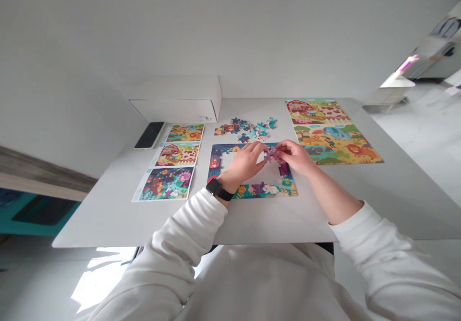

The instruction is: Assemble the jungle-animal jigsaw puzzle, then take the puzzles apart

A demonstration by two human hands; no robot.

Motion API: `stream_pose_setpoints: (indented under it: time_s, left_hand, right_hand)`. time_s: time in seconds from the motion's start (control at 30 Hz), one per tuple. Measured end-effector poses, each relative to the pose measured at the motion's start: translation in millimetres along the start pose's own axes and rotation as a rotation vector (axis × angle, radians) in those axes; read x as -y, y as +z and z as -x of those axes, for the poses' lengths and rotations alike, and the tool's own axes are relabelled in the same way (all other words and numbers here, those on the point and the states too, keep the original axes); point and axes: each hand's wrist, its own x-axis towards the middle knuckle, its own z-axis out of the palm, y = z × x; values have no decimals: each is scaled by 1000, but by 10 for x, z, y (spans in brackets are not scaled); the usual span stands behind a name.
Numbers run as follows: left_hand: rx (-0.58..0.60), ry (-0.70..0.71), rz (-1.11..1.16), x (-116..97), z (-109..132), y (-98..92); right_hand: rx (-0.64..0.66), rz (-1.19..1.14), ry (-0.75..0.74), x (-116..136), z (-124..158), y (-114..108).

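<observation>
A jigsaw puzzle's border (215, 167) lies on the table, its forest-animal pieces joined around a pale middle. My right hand (293, 156) pinches a purple puzzle piece (271, 155) at the border's upper right. Close to the left side of that piece is my left hand (247, 161), palm down over the puzzle, with thumb and fingers apart; its fingertips rest near the top edge. Part of the upper border is hidden beneath the left hand. Several loose puzzle pieces (248, 129) lie in a pile just beyond the border.
Left of the puzzle is a sheet with three reference pictures (168, 182), beside a phone (149, 135). A white box (175, 109) stands behind them against the wall. Two completed-looking animal pictures (334, 141) lie on the right of the white table (374, 196).
</observation>
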Motion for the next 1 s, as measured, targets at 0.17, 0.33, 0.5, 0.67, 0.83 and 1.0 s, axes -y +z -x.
stream_pose_setpoints:
  time_s: [0.17,0.33,0.5,0.67,0.83,1.0]
  left_hand:
    - [4,-10,-17,-10,19,-9]
    - [21,-25,-35,-26,25,-11]
    - [17,-61,-21,-39,16,-20]
    - [1,-95,-19,-22,13,-16]
    - [-15,-105,-19,-8,23,3]
    - [-13,-97,-7,17,18,21]
  right_hand:
    - [-5,-11,5,-5,9,-30]
    - [7,75,-23,-42,4,-62]
    - [-83,436,-191,-42,28,-124]
    - [-113,581,-244,12,48,-179]
    - [-88,634,-278,23,45,-193]
    - [-69,657,-344,-11,37,-189]
